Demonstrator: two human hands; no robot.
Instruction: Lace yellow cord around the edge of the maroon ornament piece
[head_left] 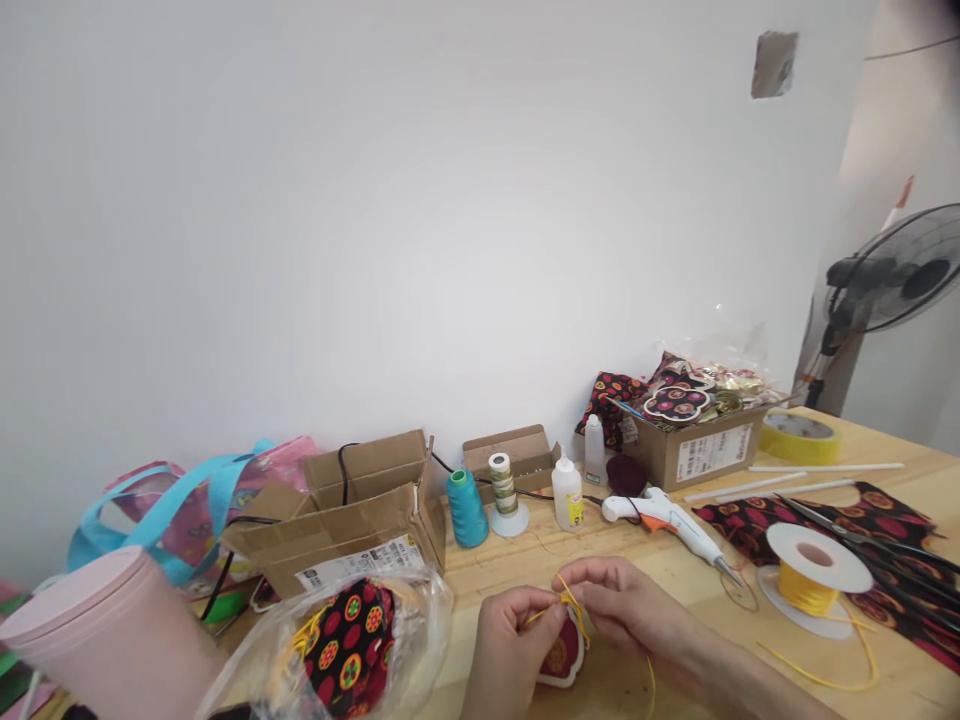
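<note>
Near the table's front, my left hand pinches yellow cord at the top of a small dark red fabric piece with a white scalloped edge. My right hand is closed on the same cord, thumb and forefinger together, just to the right. The cord makes a loop or knot between both sets of fingertips; its exact form is too small to make out. One loose end hangs below my right hand. Part of the fabric piece is hidden behind my left fingers.
A spool of yellow cord, scissors and patterned fabric lie to the right. Behind are a glue gun, a glue bottle, teal thread and cardboard boxes. A plastic bag sits left.
</note>
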